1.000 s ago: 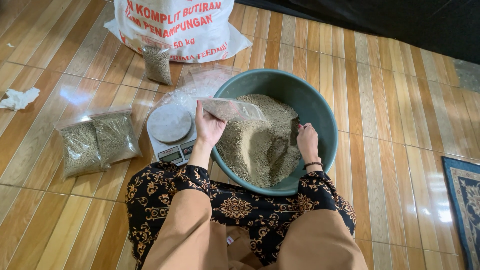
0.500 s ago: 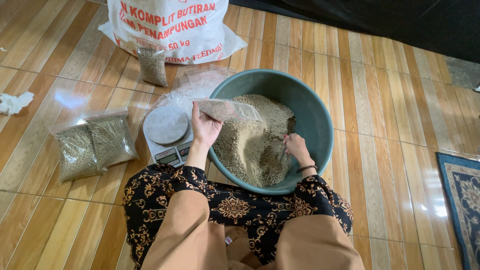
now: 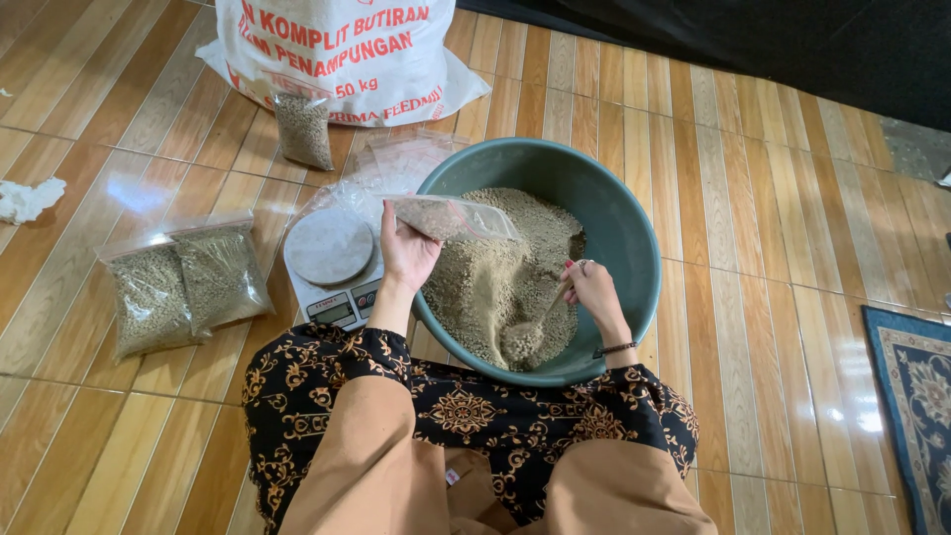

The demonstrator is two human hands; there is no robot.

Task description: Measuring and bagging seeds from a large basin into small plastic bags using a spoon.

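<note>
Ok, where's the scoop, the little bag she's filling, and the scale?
scoop (image 3: 522, 342), head view, on its bowl full of pellets.
bag (image 3: 451, 216), head view, on its clear middle, held by the left hand.
scale (image 3: 330, 248), head view, on its round plate.

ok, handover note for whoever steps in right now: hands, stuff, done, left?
Left hand: holds a clear plastic bag, partly filled, over the green basin.
Right hand: grips a scoop dug into the feed pellets.
Scale beside the basin, platform bare.
Done: two filled bags on the floor at left, one more against the white sack.
Left: fill this bag, probably weigh it.
</note>
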